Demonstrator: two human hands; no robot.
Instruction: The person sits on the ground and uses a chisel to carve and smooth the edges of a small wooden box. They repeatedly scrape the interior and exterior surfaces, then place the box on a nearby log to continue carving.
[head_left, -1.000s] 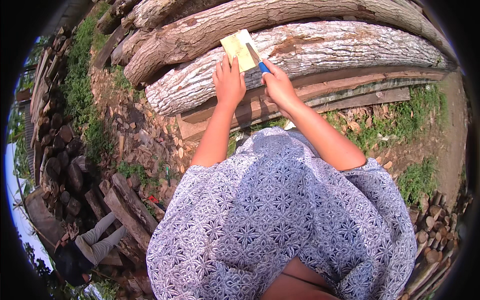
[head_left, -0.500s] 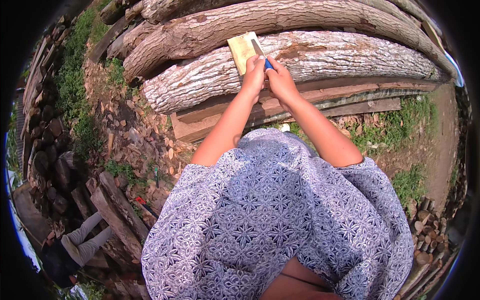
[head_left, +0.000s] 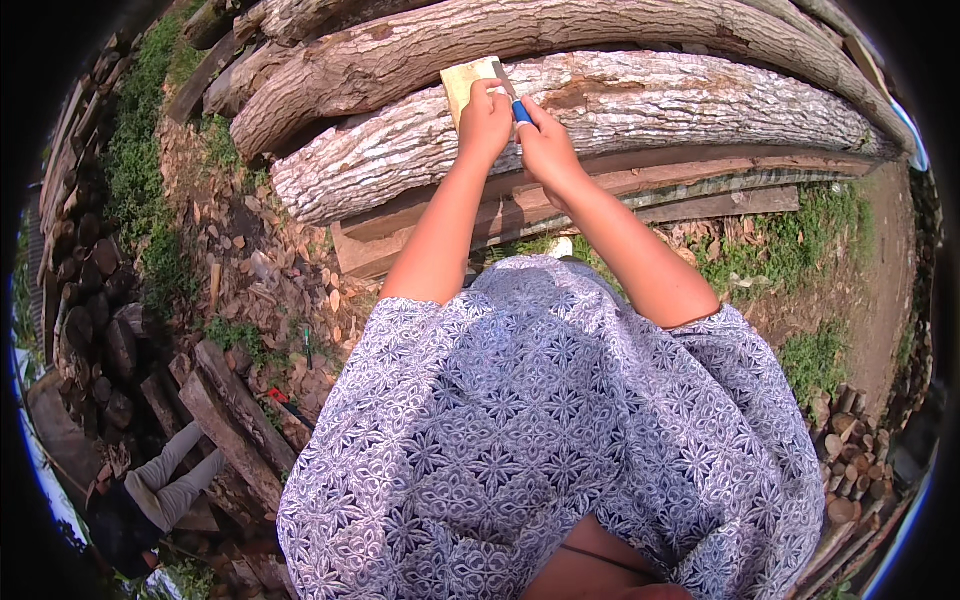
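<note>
A flat, pale yellow wood piece is tilted above a rough-barked log, with my left hand closed on its lower part. My right hand is wrapped round the blue handle of a bladed hand tool. Its grey blade lies along the right edge of the wood, pointing away from me. Whether the tool is a knife or a chisel I cannot tell. The fingers of my left hand are close beside the blade and partly hide the wood.
A second long log lies behind the first, and sawn planks run along its near side. Leaf litter and grass cover the ground. Stacked wood stands at the lower right. At the lower left, a person is near some timbers.
Both hands have shifted a little left with the wood and tool. My left hand has drawn apart from my right, and more of the blue handle shows.
</note>
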